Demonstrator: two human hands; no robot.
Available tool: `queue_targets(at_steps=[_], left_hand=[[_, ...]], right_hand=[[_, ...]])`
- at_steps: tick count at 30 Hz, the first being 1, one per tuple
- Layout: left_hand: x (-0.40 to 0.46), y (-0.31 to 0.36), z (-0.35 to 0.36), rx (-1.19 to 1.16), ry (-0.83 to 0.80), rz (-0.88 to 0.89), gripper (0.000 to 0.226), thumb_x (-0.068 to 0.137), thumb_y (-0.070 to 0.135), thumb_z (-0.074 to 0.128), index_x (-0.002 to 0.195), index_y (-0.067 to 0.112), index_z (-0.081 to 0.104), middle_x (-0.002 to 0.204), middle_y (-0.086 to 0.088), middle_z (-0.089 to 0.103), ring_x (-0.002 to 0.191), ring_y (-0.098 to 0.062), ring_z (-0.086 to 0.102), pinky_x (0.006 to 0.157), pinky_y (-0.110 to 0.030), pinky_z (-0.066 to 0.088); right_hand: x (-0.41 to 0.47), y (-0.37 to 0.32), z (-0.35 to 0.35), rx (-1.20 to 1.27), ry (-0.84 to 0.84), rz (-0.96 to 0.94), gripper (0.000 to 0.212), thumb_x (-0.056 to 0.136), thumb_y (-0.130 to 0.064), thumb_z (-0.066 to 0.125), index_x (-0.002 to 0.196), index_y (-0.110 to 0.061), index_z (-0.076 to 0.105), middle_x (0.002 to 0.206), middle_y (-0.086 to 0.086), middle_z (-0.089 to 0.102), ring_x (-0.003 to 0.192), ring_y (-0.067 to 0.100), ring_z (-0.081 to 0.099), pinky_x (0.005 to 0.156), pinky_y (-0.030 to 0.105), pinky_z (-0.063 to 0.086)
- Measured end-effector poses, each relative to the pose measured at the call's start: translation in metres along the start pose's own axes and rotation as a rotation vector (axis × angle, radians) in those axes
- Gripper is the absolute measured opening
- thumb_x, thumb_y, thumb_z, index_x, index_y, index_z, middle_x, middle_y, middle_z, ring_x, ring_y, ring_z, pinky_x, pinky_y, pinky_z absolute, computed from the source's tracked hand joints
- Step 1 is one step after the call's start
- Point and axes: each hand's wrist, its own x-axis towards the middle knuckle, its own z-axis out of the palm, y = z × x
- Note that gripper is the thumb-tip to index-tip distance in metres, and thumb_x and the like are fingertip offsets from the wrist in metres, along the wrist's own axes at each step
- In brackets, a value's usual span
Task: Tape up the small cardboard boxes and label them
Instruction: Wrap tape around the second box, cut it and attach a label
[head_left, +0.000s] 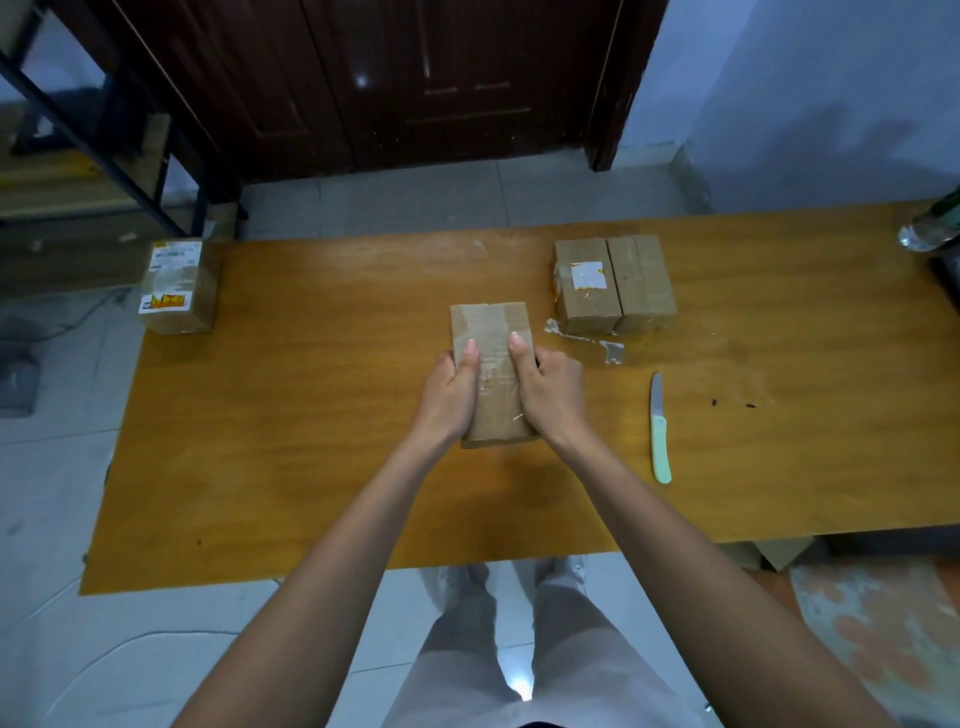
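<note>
Partly under both hands' fingers (470, 358), the taped box (491, 332), sides hidden.

I stood at a wooden tabletop (311, 415), orange-brown and scuffed pale in patches. Beyond its far edge a dark wooden door (415, 78) shone with small glints of light. To the door's right the wall (805, 104) was plain and bluish white. At the far left stood a black metal rack (104, 156). The floor (52, 519) under me was pale grey tile, and a mat (883, 639) with orange blotches lay on it at the lower right.
</note>
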Motion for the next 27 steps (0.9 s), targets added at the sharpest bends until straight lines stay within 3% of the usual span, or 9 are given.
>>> queue_targets(at_steps=[3, 6, 9, 13, 16, 18, 20, 23, 27], left_hand=[[-0.003, -0.004, -0.002, 0.009, 0.008, -0.027, 0.050, 0.104, 0.047, 0.021, 0.112, 0.023, 0.064, 0.104, 0.005, 0.069, 0.097, -0.010, 0.065, 0.075, -0.024, 0.051], [-0.003, -0.011, -0.023, -0.207, 0.110, -0.184, 0.059, 0.102, 0.053, 0.013, 0.106, 0.026, 0.065, 0.099, 0.005, 0.069, 0.094, -0.012, 0.067, 0.070, -0.025, 0.053], [0.000, -0.028, -0.065, -0.297, 0.247, -0.257, 0.057, 0.102, 0.056, 0.017, 0.109, 0.023, 0.063, 0.112, -0.007, 0.068, 0.098, -0.021, 0.067, 0.081, -0.040, 0.057], [-0.002, -0.056, -0.107, -0.416, 0.319, -0.327, 0.055, 0.100, 0.059, 0.025, 0.124, 0.022, 0.058, 0.118, -0.005, 0.067, 0.106, -0.024, 0.066, 0.088, -0.049, 0.054], [-0.003, -0.072, -0.115, -0.440, 0.309, -0.409, 0.048, 0.100, 0.058, 0.030, 0.115, 0.025, 0.062, 0.111, -0.002, 0.070, 0.098, -0.021, 0.068, 0.072, -0.040, 0.056], [-0.002, -0.082, -0.114, -0.418, 0.336, -0.464, 0.047, 0.100, 0.057, 0.030, 0.111, 0.024, 0.062, 0.105, -0.001, 0.069, 0.093, -0.020, 0.067, 0.070, -0.038, 0.054], [0.001, -0.092, -0.111, -0.390, 0.360, -0.510, 0.049, 0.101, 0.057, 0.028, 0.116, 0.022, 0.059, 0.104, -0.001, 0.067, 0.092, -0.020, 0.065, 0.074, -0.040, 0.054], [0.013, -0.099, -0.098, -0.357, 0.348, -0.542, 0.050, 0.101, 0.056, 0.027, 0.116, 0.020, 0.058, 0.103, -0.002, 0.067, 0.091, -0.020, 0.065, 0.074, -0.038, 0.053], [0.047, -0.090, -0.077, -0.286, 0.359, -0.505, 0.049, 0.103, 0.052, 0.026, 0.117, 0.016, 0.056, 0.096, 0.001, 0.065, 0.082, -0.015, 0.062, 0.062, -0.030, 0.048]], right_hand=[[0.001, 0.002, 0.002, 0.066, -0.036, 0.045, 0.058, 0.104, -0.039, 0.029, 0.058, -0.014, 0.055, 0.060, 0.008, 0.060, 0.057, 0.023, 0.055, 0.058, 0.042, 0.044], [0.010, 0.010, -0.012, 0.233, -0.047, 0.160, 0.058, 0.104, -0.039, 0.028, 0.081, -0.004, 0.069, 0.082, 0.013, 0.071, 0.078, 0.027, 0.067, 0.075, 0.044, 0.053], [0.021, 0.034, -0.030, -0.152, -0.064, -0.029, 0.048, 0.098, -0.048, 0.042, 0.105, -0.008, 0.068, 0.105, 0.008, 0.068, 0.100, 0.024, 0.062, 0.085, 0.041, 0.049], [0.026, 0.057, -0.019, -0.470, -0.349, -0.113, 0.064, 0.085, -0.066, 0.052, 0.122, -0.014, 0.060, 0.121, 0.003, 0.062, 0.116, 0.022, 0.053, 0.095, 0.039, 0.044], [0.028, 0.069, 0.007, -0.601, -0.409, -0.164, 0.063, 0.080, -0.070, 0.054, 0.113, -0.016, 0.062, 0.112, 0.007, 0.066, 0.107, 0.027, 0.059, 0.084, 0.036, 0.042], [0.033, 0.072, 0.017, -0.600, -0.367, -0.158, 0.053, 0.076, -0.072, 0.058, 0.086, -0.019, 0.060, 0.087, 0.006, 0.067, 0.086, 0.028, 0.061, 0.062, 0.032, 0.037], [0.037, 0.074, 0.020, -0.526, -0.335, -0.113, 0.055, 0.073, -0.069, 0.064, 0.059, -0.021, 0.040, 0.060, 0.002, 0.051, 0.063, 0.025, 0.050, 0.048, 0.033, 0.022], [0.033, 0.083, 0.017, -0.355, -0.286, -0.090, 0.062, 0.075, -0.052, 0.074, 0.054, -0.021, 0.025, 0.049, -0.001, 0.026, 0.053, 0.016, 0.030, 0.050, 0.036, 0.014], [0.015, 0.088, 0.012, -0.127, -0.205, -0.156, 0.054, 0.072, -0.036, 0.080, 0.054, -0.020, 0.032, 0.051, -0.005, 0.028, 0.052, 0.007, 0.023, 0.050, 0.032, 0.018]])
